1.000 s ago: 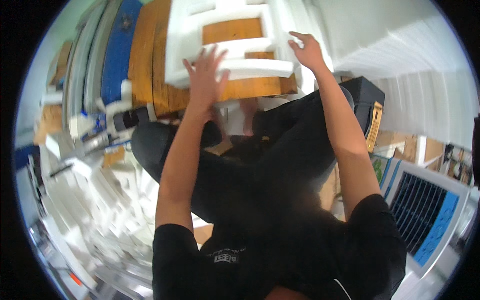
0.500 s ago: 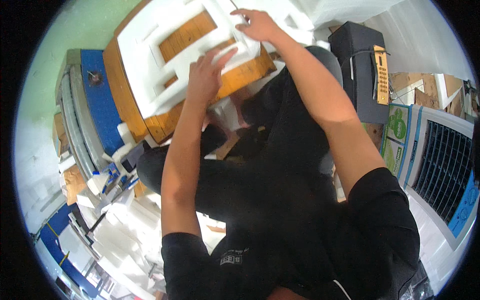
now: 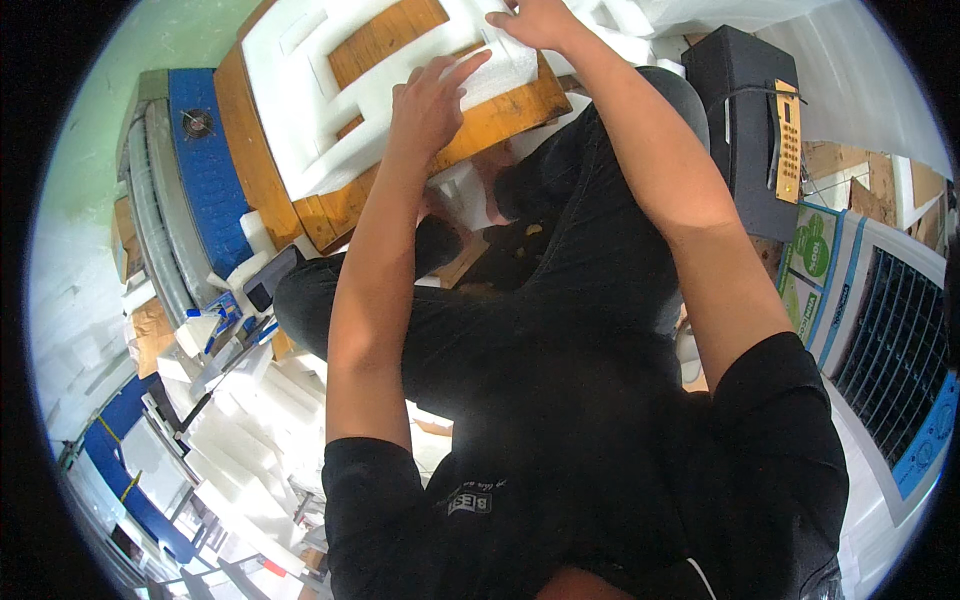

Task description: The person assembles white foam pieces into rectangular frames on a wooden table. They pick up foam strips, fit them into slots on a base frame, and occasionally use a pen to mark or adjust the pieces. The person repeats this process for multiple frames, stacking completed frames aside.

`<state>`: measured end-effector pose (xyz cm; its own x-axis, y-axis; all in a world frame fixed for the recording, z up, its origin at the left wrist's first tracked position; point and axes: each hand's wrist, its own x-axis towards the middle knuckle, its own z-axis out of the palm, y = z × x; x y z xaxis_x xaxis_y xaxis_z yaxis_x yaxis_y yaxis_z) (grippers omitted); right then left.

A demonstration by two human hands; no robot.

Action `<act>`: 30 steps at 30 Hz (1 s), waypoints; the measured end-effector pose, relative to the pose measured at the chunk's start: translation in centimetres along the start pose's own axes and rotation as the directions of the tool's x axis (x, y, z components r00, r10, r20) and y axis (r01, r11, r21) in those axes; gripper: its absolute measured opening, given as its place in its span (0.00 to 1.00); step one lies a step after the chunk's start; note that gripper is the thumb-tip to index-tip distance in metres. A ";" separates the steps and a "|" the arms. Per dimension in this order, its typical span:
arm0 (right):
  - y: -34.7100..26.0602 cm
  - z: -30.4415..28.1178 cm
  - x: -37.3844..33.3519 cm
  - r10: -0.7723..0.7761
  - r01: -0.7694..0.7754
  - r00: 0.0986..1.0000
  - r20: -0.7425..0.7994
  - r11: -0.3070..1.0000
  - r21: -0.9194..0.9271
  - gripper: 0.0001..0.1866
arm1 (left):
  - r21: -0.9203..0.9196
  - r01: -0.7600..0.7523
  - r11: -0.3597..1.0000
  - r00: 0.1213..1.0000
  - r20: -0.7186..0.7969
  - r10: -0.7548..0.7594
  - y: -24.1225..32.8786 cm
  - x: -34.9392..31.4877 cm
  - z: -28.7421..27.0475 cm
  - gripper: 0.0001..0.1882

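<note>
Bright even light, sharp centre, strong fisheye bending, black vignette corners

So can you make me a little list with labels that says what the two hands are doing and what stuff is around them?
Left hand: left hand lies flat, fingers spread, on the white foam packing piece.
Right hand: right hand presses on the far edge of the same foam; whether it grips it cannot be told.
Foam rests on: wooden board.
Person: seated, black shirt and trousers.
To the left: blue-and-grey appliance and a pile of white foam scraps.
To the right: black box and a blue-and-white air cooler.
</note>
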<state>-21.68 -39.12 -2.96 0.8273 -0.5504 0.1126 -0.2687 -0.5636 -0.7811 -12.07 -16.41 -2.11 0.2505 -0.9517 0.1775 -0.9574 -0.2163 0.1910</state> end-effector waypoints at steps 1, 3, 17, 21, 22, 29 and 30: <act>0.0 0.0 0.1 -0.001 0.001 1.000 0.004 1.000 -0.011 0.27 | -0.004 0.003 1.000 1.000 0.003 -0.003 -0.1 0.0 0.2 0.36; 0.1 -0.1 0.2 0.006 -0.005 1.000 0.007 1.000 -0.015 0.28 | -0.021 -0.003 1.000 1.000 0.004 0.003 -0.5 0.2 0.6 0.36; -0.6 -3.4 -1.6 0.182 -0.183 0.983 0.023 0.971 0.156 0.20 | -0.076 -0.019 0.997 0.999 0.049 0.023 -0.2 0.5 -0.5 0.34; 1.7 -4.1 -3.5 0.097 -0.038 0.918 0.386 0.987 -0.156 0.21 | -0.112 0.159 0.981 0.972 0.189 -0.136 0.7 3.0 -0.5 0.34; 2.8 -3.3 -3.9 0.067 0.067 0.883 0.465 0.961 -0.267 0.23 | -0.109 0.158 0.981 0.965 0.227 -0.130 1.2 4.0 -0.7 0.33; 3.3 -0.9 -5.0 -0.112 0.245 0.940 0.323 0.879 -0.408 0.17 | -0.028 0.186 0.982 0.903 0.399 -0.160 0.2 6.1 1.4 0.39; 3.9 -0.7 -5.0 -0.118 0.249 0.941 0.317 0.875 -0.415 0.16 | -0.026 0.187 0.982 0.901 0.403 -0.161 0.6 6.4 1.0 0.37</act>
<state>-27.20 -39.01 -6.14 0.9666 -0.2564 0.0034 -0.2336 -0.8858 -0.4009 -11.13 -22.86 -1.81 0.3218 -0.9105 -0.2598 -0.8898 -0.3846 0.2458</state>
